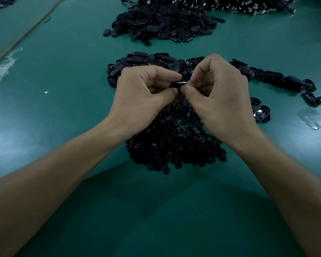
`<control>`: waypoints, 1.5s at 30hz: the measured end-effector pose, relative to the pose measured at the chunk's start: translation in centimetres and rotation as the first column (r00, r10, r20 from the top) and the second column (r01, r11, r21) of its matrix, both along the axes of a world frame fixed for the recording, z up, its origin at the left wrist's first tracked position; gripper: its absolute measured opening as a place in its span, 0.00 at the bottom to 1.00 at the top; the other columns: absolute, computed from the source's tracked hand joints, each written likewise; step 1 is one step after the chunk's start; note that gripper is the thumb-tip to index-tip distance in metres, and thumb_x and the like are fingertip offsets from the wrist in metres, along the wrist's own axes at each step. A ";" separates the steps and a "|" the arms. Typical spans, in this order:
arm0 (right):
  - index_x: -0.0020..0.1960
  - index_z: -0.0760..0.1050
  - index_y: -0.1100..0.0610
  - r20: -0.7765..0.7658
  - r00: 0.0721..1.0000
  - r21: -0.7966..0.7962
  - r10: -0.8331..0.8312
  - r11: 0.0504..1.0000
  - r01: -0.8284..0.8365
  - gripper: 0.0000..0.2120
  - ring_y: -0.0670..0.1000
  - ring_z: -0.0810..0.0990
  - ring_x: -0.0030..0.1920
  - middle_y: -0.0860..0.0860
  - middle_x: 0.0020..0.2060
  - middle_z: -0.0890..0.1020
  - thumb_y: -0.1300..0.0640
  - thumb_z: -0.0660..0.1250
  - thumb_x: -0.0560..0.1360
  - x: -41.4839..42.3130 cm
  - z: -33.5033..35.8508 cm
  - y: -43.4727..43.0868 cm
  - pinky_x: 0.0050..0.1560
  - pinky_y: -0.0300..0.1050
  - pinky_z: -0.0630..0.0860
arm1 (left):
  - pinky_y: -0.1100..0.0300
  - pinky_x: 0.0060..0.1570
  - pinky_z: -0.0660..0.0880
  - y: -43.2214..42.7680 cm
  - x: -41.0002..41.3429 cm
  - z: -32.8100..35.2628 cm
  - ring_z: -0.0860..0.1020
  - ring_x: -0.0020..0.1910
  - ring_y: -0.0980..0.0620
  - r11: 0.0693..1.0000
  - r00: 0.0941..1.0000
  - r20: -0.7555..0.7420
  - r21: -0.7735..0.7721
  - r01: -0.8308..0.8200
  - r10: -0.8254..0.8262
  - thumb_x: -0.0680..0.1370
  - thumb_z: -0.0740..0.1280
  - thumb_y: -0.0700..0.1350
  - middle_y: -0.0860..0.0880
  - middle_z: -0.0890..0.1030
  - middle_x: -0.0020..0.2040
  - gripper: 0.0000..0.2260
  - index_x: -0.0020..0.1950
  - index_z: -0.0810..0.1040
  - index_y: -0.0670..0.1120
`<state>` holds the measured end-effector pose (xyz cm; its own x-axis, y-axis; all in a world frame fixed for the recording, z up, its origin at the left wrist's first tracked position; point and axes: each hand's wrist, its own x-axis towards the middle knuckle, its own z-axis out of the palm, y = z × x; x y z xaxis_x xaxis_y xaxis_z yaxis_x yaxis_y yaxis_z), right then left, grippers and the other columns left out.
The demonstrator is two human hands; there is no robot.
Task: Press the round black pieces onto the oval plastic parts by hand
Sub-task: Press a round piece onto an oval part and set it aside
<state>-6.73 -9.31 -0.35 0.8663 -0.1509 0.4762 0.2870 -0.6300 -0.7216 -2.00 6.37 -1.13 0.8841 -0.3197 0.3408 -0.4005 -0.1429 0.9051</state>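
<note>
Between the two hands, above the middle of the worktop [63, 93], we record:

1. One oval plastic part [180, 83], black, with a glossy edge turned toward us. The left hand [146, 89] pinches its left end and the right hand [217, 93] its right end. Each grip is clamped on it, thumb below and forefinger above, with the other fingers curled toward the palm. The fingertips cover most of it, so we cannot tell whether a round piece is seated on it.

2. Heap of round black pieces [174, 147], lying on the worktop directly under the wrists and spreading toward us.

3. Near heap of oval parts [137, 59], just behind the hands and partly hidden by them.

4. Row of oval parts [285, 82], trailing from that heap toward the right edge.

5. One upturned oval shell [261, 114], hollow side up, alone to the right of the right hand.

6. Far heap of oval parts [161, 25], well apart from the near one.

7. Pile of dark parts with metal pins [248, 4], along the top edge, touching the far heap.

8. Clear plastic scrap [311, 119], on the right near the shell.

9. Small white speck [46, 92], to the left of the hands.

10. White scuffing [2, 67] and a pale diagonal strip [26, 32], on the far left of the green worktop.
</note>
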 end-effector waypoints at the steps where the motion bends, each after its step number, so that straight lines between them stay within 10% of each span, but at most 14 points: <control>1: 0.44 0.72 0.51 -0.014 1.000 0.020 0.012 1.000 -0.012 0.09 0.45 0.81 0.37 0.46 0.37 0.81 0.61 0.71 0.75 0.1 0.0 -0.2 0.38 0.39 0.78 | 0.60 0.44 0.82 0.0 0.0 0.1 0.85 0.39 0.53 1.000 1.000 0.006 -0.001 0.002 -0.002 0.73 0.75 0.34 0.52 0.85 0.39 0.12 0.49 0.83 0.50; 7: 0.59 0.80 0.52 -0.025 0.999 0.073 0.045 0.996 -0.043 0.12 0.41 0.81 0.34 0.48 0.40 0.82 0.62 0.62 0.82 0.6 0.4 -1.3 0.37 0.40 0.78 | 0.61 0.41 0.82 0.1 0.5 0.5 0.87 0.41 0.48 0.986 0.991 -0.134 -0.164 -0.037 0.015 0.75 0.73 0.31 0.45 0.86 0.40 0.08 0.48 0.83 0.44; 10: 0.53 0.81 0.47 -0.056 0.998 0.094 0.042 0.995 -0.037 0.13 0.44 0.81 0.33 0.50 0.37 0.83 0.62 0.62 0.82 0.7 0.4 -1.6 0.36 0.51 0.80 | 0.61 0.40 0.82 0.2 0.6 0.5 0.87 0.40 0.47 0.980 0.981 -0.194 -0.192 -0.056 0.018 0.75 0.73 0.31 0.44 0.86 0.39 0.08 0.48 0.83 0.43; 18: 0.47 0.80 0.54 -0.096 0.977 0.350 0.191 0.925 -0.147 0.07 0.50 0.87 0.39 0.51 0.39 0.87 0.65 0.71 0.77 0.8 0.4 -1.8 0.38 0.37 0.80 | 0.60 0.41 0.82 0.2 0.5 0.5 0.86 0.41 0.48 0.984 0.985 -0.172 -0.170 -0.050 0.020 0.74 0.74 0.32 0.45 0.86 0.39 0.08 0.47 0.83 0.44; 45: 0.47 0.81 0.51 0.010 1.000 0.035 0.012 0.999 -0.012 0.06 0.42 0.83 0.38 0.42 0.38 0.83 0.62 0.71 0.76 -0.2 0.4 0.1 0.40 0.33 0.78 | 0.51 0.49 0.83 -0.1 -0.2 0.1 0.86 0.43 0.51 0.999 0.998 0.046 -0.042 -0.032 0.034 0.72 0.76 0.36 0.48 0.87 0.44 0.10 0.48 0.85 0.49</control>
